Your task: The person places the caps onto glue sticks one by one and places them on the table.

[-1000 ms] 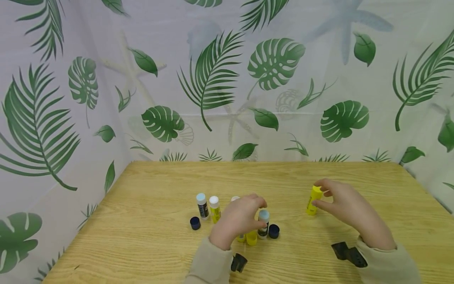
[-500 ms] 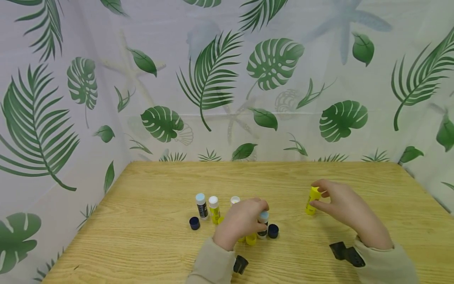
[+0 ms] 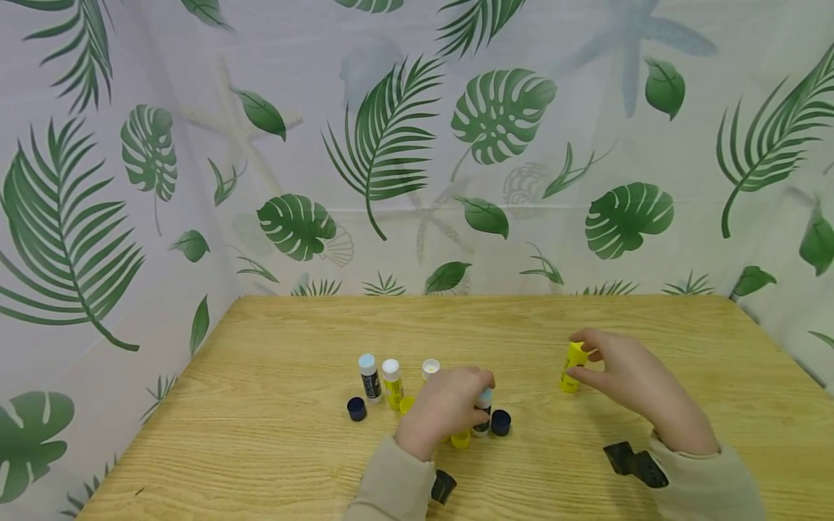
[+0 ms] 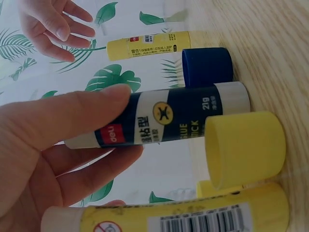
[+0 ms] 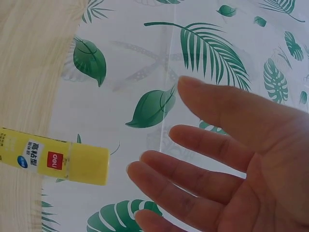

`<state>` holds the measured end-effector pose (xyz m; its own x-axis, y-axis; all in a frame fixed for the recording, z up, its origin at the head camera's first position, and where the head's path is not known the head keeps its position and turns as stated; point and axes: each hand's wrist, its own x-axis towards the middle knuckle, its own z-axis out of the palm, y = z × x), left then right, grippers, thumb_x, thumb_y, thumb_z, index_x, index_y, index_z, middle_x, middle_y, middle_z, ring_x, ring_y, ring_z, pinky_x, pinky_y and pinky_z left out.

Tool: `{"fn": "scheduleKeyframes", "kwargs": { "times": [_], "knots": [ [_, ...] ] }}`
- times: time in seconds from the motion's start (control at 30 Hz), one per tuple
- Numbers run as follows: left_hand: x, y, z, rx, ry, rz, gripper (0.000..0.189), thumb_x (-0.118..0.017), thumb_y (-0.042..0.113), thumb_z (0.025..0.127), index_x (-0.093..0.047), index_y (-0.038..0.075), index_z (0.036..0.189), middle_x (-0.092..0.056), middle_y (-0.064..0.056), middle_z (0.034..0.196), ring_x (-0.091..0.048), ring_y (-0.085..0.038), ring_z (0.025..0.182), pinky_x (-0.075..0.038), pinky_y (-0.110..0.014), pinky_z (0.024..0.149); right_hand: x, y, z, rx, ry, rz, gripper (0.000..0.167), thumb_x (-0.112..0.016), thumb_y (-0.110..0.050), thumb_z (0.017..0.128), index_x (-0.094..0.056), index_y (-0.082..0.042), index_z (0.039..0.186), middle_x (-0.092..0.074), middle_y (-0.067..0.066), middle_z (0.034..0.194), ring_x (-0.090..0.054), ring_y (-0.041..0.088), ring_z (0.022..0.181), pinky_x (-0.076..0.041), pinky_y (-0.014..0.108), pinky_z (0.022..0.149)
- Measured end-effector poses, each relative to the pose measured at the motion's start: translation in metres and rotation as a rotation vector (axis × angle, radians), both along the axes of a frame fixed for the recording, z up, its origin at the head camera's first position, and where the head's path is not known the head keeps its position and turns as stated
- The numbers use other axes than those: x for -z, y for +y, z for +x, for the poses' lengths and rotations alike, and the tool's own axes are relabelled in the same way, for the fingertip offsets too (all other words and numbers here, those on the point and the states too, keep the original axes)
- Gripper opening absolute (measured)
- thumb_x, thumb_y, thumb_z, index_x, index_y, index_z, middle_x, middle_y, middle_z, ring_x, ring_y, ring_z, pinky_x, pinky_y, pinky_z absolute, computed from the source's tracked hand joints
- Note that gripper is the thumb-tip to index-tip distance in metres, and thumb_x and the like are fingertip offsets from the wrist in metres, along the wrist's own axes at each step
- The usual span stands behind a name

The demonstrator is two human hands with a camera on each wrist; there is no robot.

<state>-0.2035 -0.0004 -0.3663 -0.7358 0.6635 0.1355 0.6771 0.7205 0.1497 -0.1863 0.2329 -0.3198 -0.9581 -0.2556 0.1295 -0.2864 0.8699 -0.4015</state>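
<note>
My left hand [image 3: 443,409] pinches an uncapped dark blue glue stick [image 4: 161,116] between thumb and fingers; it stands upright on the table. Right beside its base are a dark blue cap [image 4: 207,67] and a yellow cap [image 4: 246,150]. An uncapped yellow glue stick [image 4: 188,217] stands by the same hand, mostly covered by it in the head view. My right hand [image 3: 628,376] hovers with relaxed fingers next to a capped yellow glue stick [image 5: 53,157]. In the right wrist view a gap shows between those fingers and the stick.
Left of my left hand stand another uncapped dark blue glue stick [image 3: 370,380] and an uncapped yellow one [image 3: 393,387]. A dark blue cap [image 3: 356,409] lies before them. A white-topped stick [image 3: 431,367] shows behind the hand. Leaf-printed cloth [image 3: 391,253] borders the wooden table [image 3: 260,449].
My left hand has shifted slightly right and lower, and its fingers have come together on the dark blue glue stick. The right hand has stayed beside the capped yellow stick.
</note>
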Motion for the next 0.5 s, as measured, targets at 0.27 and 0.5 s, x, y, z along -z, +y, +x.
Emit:
{"fn": "scheduleKeyframes", "kwargs": {
  "times": [0.27, 0.5],
  "knots": [
    [0.0001, 0.0, -0.0003, -0.003, -0.018, -0.012, 0.026, -0.073, 0.024, 0.073, -0.06, 0.015, 0.093, -0.059, 0.005, 0.085, -0.054, -0.005, 0.07, -0.041, -0.016, 0.06, 0.0004, -0.0001, -0.0007, 0.007, 0.002, -0.001, 0.044, -0.067, -0.02, 0.078, -0.053, 0.005, 0.112, -0.057, 0.022, 0.104, -0.056, 0.034, 0.088, -0.047, 0.044, 0.067],
    [-0.0044, -0.002, 0.0014, 0.001, -0.053, 0.033, 0.024, -0.07, 0.021, 0.076, -0.06, 0.012, 0.095, -0.059, 0.002, 0.086, -0.053, -0.006, 0.071, -0.042, -0.016, 0.062, 0.0001, -0.0006, -0.0009, 0.01, -0.003, 0.001, 0.046, -0.067, -0.022, 0.078, -0.053, 0.005, 0.112, -0.058, 0.022, 0.104, -0.056, 0.033, 0.088, -0.047, 0.044, 0.067]
  ]
}}
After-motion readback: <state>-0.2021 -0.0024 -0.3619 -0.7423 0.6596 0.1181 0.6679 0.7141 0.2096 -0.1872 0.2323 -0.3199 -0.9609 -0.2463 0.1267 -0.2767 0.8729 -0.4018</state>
